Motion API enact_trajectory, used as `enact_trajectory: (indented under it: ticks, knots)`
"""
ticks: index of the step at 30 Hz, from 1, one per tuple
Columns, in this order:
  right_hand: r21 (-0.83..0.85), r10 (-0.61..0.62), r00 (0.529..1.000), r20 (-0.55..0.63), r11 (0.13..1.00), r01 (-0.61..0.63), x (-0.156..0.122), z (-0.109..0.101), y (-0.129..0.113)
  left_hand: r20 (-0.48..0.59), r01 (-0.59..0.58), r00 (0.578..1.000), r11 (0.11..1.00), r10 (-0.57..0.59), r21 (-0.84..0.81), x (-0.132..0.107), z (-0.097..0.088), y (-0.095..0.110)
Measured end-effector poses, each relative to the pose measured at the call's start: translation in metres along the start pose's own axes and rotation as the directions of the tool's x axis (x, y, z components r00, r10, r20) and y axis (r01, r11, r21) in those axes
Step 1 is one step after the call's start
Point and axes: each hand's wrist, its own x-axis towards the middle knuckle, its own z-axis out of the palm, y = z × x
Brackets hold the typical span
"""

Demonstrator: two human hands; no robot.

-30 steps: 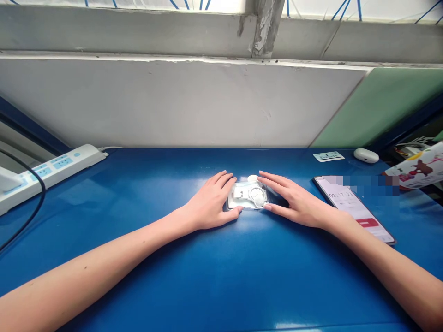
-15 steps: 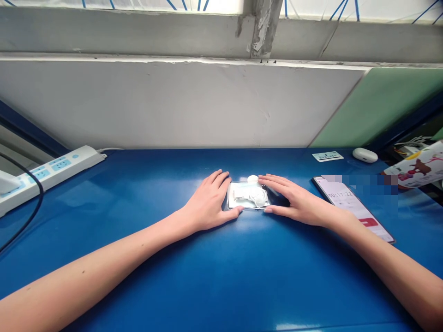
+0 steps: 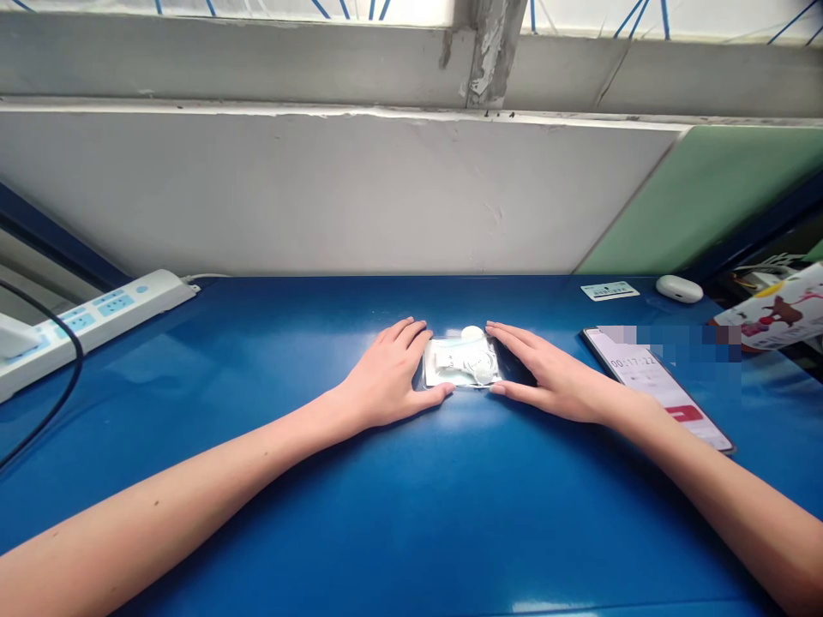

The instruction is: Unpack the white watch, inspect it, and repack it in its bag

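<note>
A small clear plastic packet (image 3: 459,374) lies flat on the blue table (image 3: 399,523), with a coiled white cord and other white pieces inside that I cannot fully make out. A round white piece (image 3: 472,332) shows at its far edge. Along the packet's left side rests my left hand (image 3: 397,374), palm down, thumb stretched along the near edge. On the opposite side my right hand (image 3: 540,370) lies with thumb and fingers apart, fingertips close to the packet's right edge. Neither hand is closed around anything.
A phone (image 3: 675,403) showing a timer lies beside my right forearm. Behind it are a small card (image 3: 609,291) and a white earbud case (image 3: 679,289). A printed carton (image 3: 784,313) stands far right. At left lies a power strip (image 3: 109,313) with a black cable (image 3: 70,386).
My right fingers have shifted slightly to the right, away from the round white piece, baring more of the packet's right side. My left hand stays in place.
</note>
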Motion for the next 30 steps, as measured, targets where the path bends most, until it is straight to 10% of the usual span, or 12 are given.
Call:
enact_trajectory:
  ticks: [16, 30]
  knots:
    - [-0.108, -0.109, 0.994, 0.002, 0.988, 0.108, -0.003, -0.003, 0.002, -0.003, -0.012, 1.000, 1.000, 0.012, -0.024, -0.001, 0.000, 0.000]
    - [-0.031, -0.202, 0.906, -0.373, 0.978, 0.206, 0.001, -0.009, -0.008, -0.089, -0.095, 0.992, 0.995, 0.092, -0.039, 0.000, 0.002, -0.002]
